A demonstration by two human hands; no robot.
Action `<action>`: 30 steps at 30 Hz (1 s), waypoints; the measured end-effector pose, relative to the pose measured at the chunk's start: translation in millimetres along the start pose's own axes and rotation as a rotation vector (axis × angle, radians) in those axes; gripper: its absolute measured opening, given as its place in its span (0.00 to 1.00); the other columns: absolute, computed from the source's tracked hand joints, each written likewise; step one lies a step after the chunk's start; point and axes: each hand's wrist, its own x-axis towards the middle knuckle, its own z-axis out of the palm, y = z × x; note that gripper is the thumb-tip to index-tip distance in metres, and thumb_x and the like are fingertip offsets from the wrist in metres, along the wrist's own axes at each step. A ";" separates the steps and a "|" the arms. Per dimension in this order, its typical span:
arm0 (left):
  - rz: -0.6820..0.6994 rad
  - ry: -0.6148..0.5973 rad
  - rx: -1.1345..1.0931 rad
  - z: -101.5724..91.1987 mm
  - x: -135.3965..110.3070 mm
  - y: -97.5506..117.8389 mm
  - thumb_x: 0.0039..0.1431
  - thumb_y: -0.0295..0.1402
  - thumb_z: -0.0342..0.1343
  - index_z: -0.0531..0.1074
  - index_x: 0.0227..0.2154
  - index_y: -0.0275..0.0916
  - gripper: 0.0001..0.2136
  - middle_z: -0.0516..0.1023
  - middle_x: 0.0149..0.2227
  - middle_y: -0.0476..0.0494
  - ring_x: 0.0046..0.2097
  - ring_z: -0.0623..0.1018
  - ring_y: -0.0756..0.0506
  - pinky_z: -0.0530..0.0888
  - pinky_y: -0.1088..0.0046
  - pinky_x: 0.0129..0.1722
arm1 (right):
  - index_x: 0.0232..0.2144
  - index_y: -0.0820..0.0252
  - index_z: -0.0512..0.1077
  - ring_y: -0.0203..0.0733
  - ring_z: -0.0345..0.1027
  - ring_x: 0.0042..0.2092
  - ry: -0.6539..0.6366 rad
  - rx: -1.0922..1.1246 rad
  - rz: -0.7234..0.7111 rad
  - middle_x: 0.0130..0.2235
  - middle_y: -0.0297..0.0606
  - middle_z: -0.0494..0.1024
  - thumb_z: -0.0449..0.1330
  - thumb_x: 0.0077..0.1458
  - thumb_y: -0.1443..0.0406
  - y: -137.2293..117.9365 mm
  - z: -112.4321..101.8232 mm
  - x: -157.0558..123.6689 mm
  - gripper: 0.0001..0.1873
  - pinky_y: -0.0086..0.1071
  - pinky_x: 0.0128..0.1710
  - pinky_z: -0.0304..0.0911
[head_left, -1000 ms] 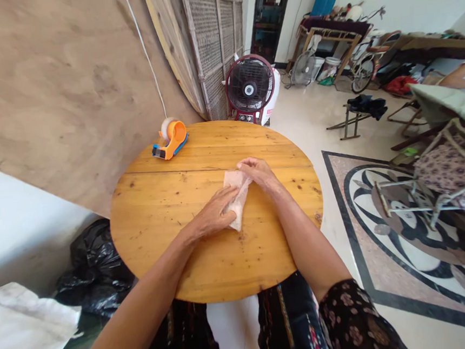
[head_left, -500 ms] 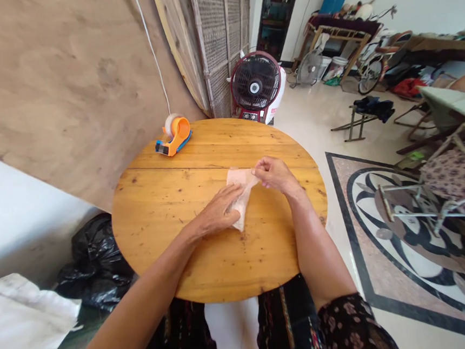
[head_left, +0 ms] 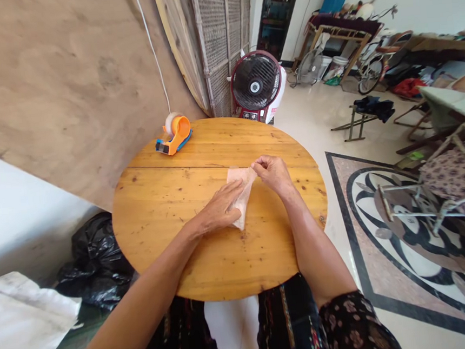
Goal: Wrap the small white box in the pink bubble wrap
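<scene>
Past the round wooden table point(head_left: 224, 265) stands a dark-red fan point(head_left: 255, 87); at the table's far left, an orange tape dispenser point(head_left: 178, 128). Near mid-table lies a pale pink sheet point(head_left: 246, 181), the left hand point(head_left: 222, 207) flat on it, the right hand point(head_left: 273, 172), apart, pinching its far-right corner.
</scene>
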 end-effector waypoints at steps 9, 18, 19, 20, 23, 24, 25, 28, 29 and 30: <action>0.038 0.006 -0.011 -0.1 2.9 -2.2 0.49 0.30 0.47 0.49 0.65 0.34 0.37 0.48 0.69 0.37 0.68 0.51 0.37 0.50 0.54 0.66 | 0.33 0.58 0.70 0.34 0.63 0.20 -0.104 0.296 0.010 0.20 0.27 0.68 0.58 0.50 0.56 3.9 14.8 1.2 0.12 0.28 0.23 0.61; 0.076 0.027 -0.036 -5.2 5.8 5.7 0.46 0.31 0.46 0.46 0.66 0.38 0.40 0.49 0.69 0.42 0.66 0.56 0.34 0.56 0.54 0.63 | 0.37 0.61 0.70 0.32 0.67 0.22 -0.155 0.363 -0.001 0.27 0.34 0.77 0.57 0.51 0.60 3.3 20.1 2.4 0.13 0.28 0.27 0.65; 0.074 0.029 -0.038 -5.0 5.9 5.9 0.46 0.32 0.46 0.46 0.66 0.39 0.40 0.49 0.69 0.42 0.65 0.57 0.33 0.56 0.54 0.62 | 0.38 0.62 0.70 0.32 0.67 0.22 -0.165 0.376 0.005 0.28 0.34 0.77 0.56 0.51 0.61 3.6 20.6 2.7 0.13 0.28 0.27 0.65; 0.070 0.029 -0.041 -4.8 5.7 6.0 0.46 0.32 0.46 0.47 0.66 0.38 0.39 0.50 0.69 0.41 0.65 0.57 0.33 0.57 0.53 0.62 | 0.39 0.62 0.70 0.32 0.67 0.22 -0.181 0.384 0.012 0.28 0.34 0.77 0.55 0.51 0.62 3.8 20.8 2.9 0.13 0.28 0.27 0.65; 0.049 0.039 -0.058 -4.1 4.6 7.1 0.46 0.32 0.46 0.50 0.65 0.36 0.38 0.55 0.66 0.38 0.62 0.60 0.32 0.59 0.54 0.60 | 0.38 0.62 0.70 0.32 0.66 0.22 -0.225 0.366 0.037 0.28 0.33 0.76 0.52 0.51 0.65 2.9 20.8 3.6 0.12 0.27 0.27 0.63; 0.041 0.044 -0.064 -4.0 4.3 7.6 0.46 0.32 0.46 0.51 0.64 0.35 0.38 0.57 0.65 0.37 0.61 0.62 0.33 0.60 0.55 0.60 | 0.38 0.62 0.71 0.32 0.66 0.22 -0.232 0.353 0.047 0.28 0.33 0.76 0.52 0.51 0.65 2.3 20.6 3.7 0.12 0.27 0.27 0.63; 0.034 0.048 -0.067 -3.9 4.1 8.0 0.45 0.32 0.46 0.51 0.64 0.35 0.38 0.58 0.64 0.37 0.61 0.62 0.33 0.61 0.55 0.59 | 0.37 0.62 0.71 0.32 0.65 0.22 -0.237 0.341 0.056 0.27 0.32 0.76 0.52 0.51 0.66 1.9 20.4 3.7 0.12 0.27 0.27 0.62; 0.027 0.060 -0.069 -4.3 4.3 9.4 0.45 0.33 0.46 0.51 0.64 0.35 0.38 0.61 0.62 0.36 0.58 0.64 0.33 0.62 0.55 0.58 | 0.33 0.61 0.72 0.32 0.64 0.22 -0.267 0.315 0.057 0.25 0.31 0.75 0.53 0.50 0.66 2.4 20.5 3.3 0.10 0.27 0.28 0.62; 0.028 0.060 -0.070 -4.6 4.5 9.9 0.45 0.33 0.46 0.51 0.64 0.36 0.38 0.62 0.61 0.36 0.57 0.64 0.34 0.63 0.55 0.57 | 0.32 0.61 0.73 0.32 0.65 0.23 -0.282 0.308 0.052 0.25 0.31 0.75 0.53 0.50 0.66 3.5 20.8 3.1 0.10 0.27 0.28 0.62; 0.031 0.060 -0.073 -5.0 4.8 10.5 0.45 0.32 0.46 0.51 0.63 0.36 0.38 0.64 0.59 0.37 0.56 0.66 0.34 0.64 0.56 0.56 | 0.31 0.61 0.74 0.32 0.65 0.23 -0.296 0.298 0.045 0.25 0.31 0.75 0.54 0.50 0.65 5.0 21.3 2.7 0.10 0.27 0.28 0.62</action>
